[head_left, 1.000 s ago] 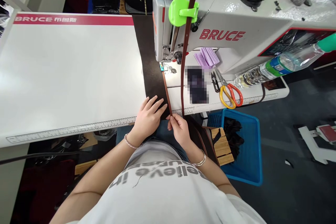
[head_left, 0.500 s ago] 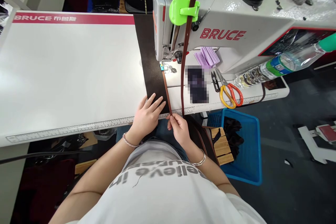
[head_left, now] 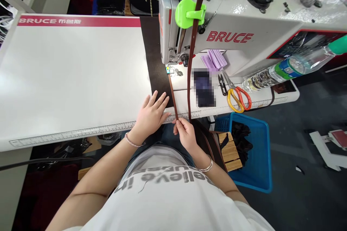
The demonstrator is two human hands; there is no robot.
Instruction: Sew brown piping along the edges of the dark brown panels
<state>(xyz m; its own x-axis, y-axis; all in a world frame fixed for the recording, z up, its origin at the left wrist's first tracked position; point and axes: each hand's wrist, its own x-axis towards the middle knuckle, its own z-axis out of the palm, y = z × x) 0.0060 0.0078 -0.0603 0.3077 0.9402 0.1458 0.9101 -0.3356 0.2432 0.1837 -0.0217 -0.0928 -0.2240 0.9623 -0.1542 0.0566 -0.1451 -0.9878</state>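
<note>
Okay, the left hand [head_left: 150, 115] lies flat with its grip wide open and fingers spread, holding nothing; its fingertips rest on the near end of a dark leather sheet [head_left: 154, 57], and the heel of the hand sits on the white surface [head_left: 81, 79]. The right hand [head_left: 185, 135] has its grip nearly closed, pinching a thin brown strip [head_left: 172, 95] between thumb and fingers just off the surface's near edge.

From that pinch, the strip runs toward 12 o'clock along the leather's right edge and up to the foot of the sewing machine [head_left: 230, 36], which stands at about 1 o'clock. The leather sheet stretches the same way, passing beside the machine's head. A longer dark brown strap [head_left: 193, 61] hangs down through a green clip [head_left: 188, 13], just right of the strip, and reaches the surface's edge.

Around 2 o'clock lie orange-and-yellow scissors [head_left: 238, 98], small black snips [head_left: 222, 85] and purple papers [head_left: 214, 60], beside a blurred patch. A plastic bottle [head_left: 287, 68] lies further out, and a blue basket [head_left: 267, 158] sits on the floor near 4 o'clock.
</note>
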